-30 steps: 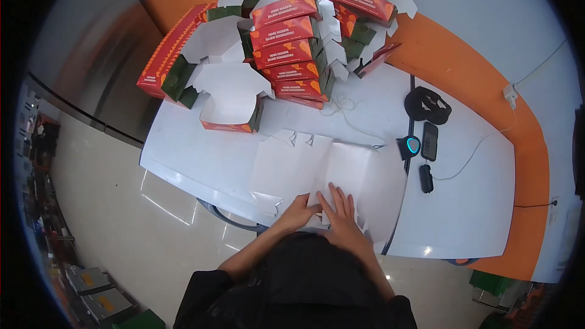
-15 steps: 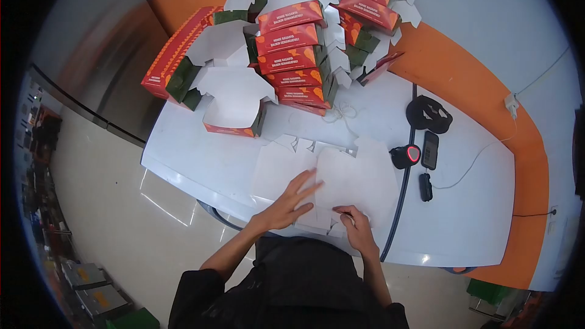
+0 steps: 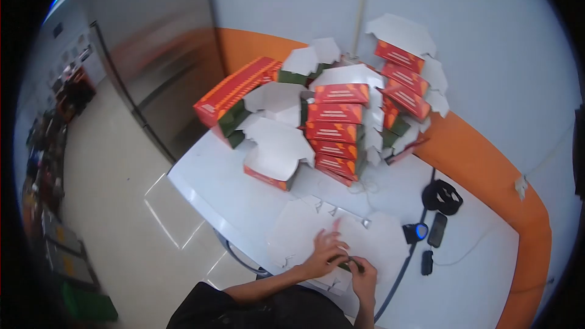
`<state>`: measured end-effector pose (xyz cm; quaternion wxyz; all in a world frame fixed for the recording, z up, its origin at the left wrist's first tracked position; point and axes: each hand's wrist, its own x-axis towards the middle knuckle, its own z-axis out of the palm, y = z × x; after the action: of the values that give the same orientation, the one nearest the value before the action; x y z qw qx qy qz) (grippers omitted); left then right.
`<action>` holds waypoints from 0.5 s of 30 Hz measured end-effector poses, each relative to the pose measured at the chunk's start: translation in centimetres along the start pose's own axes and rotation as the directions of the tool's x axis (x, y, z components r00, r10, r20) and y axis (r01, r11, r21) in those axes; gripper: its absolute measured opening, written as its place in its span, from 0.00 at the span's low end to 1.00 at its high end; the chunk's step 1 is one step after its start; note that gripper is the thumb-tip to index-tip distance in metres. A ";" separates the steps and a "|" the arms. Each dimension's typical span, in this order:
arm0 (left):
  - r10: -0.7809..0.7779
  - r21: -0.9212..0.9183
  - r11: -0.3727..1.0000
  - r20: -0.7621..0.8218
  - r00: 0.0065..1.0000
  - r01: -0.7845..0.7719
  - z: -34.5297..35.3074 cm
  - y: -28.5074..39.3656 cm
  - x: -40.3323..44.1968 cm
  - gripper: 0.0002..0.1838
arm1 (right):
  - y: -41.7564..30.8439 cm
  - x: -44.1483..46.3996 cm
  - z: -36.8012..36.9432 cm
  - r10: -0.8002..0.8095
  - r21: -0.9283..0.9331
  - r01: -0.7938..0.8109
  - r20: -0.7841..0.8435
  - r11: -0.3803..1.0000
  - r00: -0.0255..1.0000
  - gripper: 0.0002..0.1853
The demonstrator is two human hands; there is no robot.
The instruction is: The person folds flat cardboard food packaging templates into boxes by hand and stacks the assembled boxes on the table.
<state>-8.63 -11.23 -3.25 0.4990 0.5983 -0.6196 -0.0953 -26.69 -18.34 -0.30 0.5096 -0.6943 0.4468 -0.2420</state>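
A flat white cardboard box blank [image 3: 298, 225] lies inner side up on the table in front of me. At its near side a flap with a dark green outer face [image 3: 345, 265] is folded up. My right hand [image 3: 364, 275] pinches that flap with thumb and fingers. My left hand [image 3: 327, 256] sits just to the left, fingers curled over the flap's other end. A small strip of red shows above my left fingers.
Red folded boxes [image 3: 336, 131] with white lids raised are stacked at the back. One open box [image 3: 268, 167] stands left of them. On the right lie a dark round device with a blue light [image 3: 415, 232], a phone [image 3: 437, 230], a small black case [image 3: 427, 262] and a black strap [image 3: 443, 197].
My head view has tilted up and turned left. Both hands have come closer together at the blank's near edge, where a green flap is now folded up. The device's light turned from red to blue.
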 end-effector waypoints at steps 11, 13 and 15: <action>-0.230 -0.071 0.956 0.415 0.880 0.284 -4.1 -1.2 0.2 0.11 | -8.5 -3.3 -1.2 -0.483 -0.211 0.506 0.154 0.836 0.862 0.15; -0.204 -0.126 0.961 0.278 0.939 0.246 -4.5 -1.3 0.0 0.13 | -8.1 -4.3 -3.1 -0.535 -0.007 0.545 0.181 0.838 0.825 0.17; -0.288 -0.258 0.899 0.263 0.921 0.354 -5.3 -0.8 0.2 0.12 | -7.4 -5.3 -5.2 -0.445 0.275 0.432 -0.017 0.859 0.895 0.14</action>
<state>-4.16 -9.03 -1.19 0.4904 0.5955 -0.5410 -0.3350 -30.56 -15.67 9.09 0.5419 -0.7064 0.2276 -0.3943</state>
